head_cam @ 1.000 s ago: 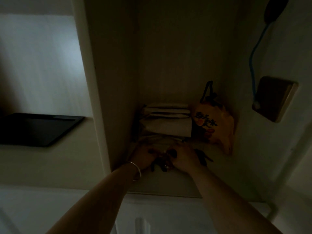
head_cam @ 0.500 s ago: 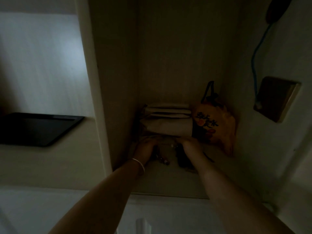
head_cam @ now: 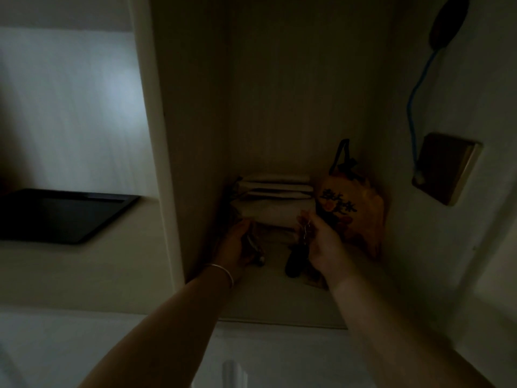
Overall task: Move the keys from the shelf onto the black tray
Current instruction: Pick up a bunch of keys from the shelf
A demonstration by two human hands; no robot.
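Keys (head_cam: 297,254) half hidden in dim hands (head_cam: 324,243)

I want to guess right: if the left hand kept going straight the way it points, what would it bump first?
Probably the stack of folded cloths, just beyond the left hand; depth is hard to judge in the dark.

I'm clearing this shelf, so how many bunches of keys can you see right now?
2: one bunch gripped in the left hand, another dangling from the right hand. Dim light may hide more.
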